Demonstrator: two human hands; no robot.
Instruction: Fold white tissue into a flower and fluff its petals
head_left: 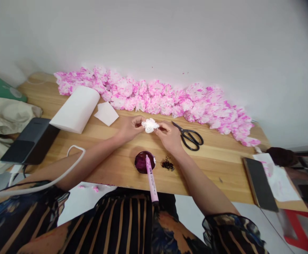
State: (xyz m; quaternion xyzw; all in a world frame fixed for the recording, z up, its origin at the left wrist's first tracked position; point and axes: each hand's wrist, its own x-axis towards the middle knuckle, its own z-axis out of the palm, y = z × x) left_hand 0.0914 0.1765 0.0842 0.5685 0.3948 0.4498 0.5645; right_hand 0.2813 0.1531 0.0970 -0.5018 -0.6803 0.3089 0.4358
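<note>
Between my two hands is a small white paper flower (150, 125), held just above the wooden table. My left hand (130, 128) pinches its left edge, and my right hand (169, 135) pinches the right edge with thumb and fingers. Nearer to me stands a small bowl of dark purple liquid (140, 165), with a pink marker (151, 181) leaning across its rim. Just right of the bowl lies a little heap of dark, thin curled pieces (167, 164). Black-handled scissors (191, 137) lie close beside my right hand.
Many pink-and-white paper flowers (156, 97) line the wall side of the table (214, 169). On the left are a stack of white paper (76, 109), a loose white piece (108, 113), a dark box-like device (33, 141) and a white cable (74, 165). A phone (258, 183) lies at the right.
</note>
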